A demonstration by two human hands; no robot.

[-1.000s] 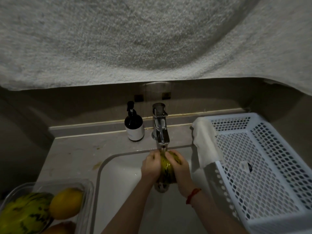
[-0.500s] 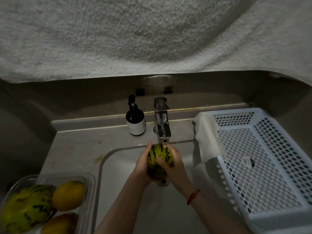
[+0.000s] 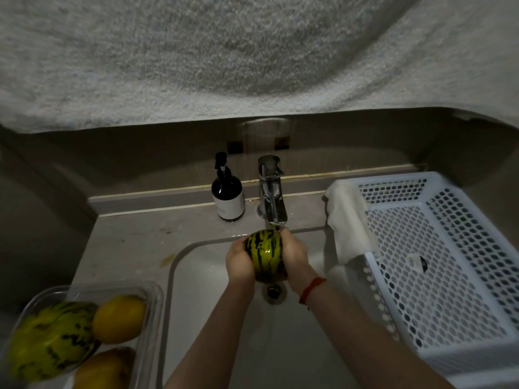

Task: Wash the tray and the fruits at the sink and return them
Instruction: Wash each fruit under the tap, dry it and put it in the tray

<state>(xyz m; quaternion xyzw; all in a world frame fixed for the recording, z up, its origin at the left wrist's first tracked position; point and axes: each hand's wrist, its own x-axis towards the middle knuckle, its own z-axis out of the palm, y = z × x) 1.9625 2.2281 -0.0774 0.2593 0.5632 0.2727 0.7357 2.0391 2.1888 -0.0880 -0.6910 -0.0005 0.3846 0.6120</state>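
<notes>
the left hand and right hand grip the striped fruit from both sides, fingers curled round it, under the tap at the sink's back edge.

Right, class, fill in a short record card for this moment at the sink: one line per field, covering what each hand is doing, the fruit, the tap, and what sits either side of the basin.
left hand: left hand grips the striped fruit from its left side
right hand: right hand grips the same fruit from its right side
fruit position: over the sink, just under the tap spout
left of basin: clear tray holding another striped fruit and two yellow fruits
right of basin: white basket with a white cloth over its rim
behind basin: dark pump bottle
</notes>
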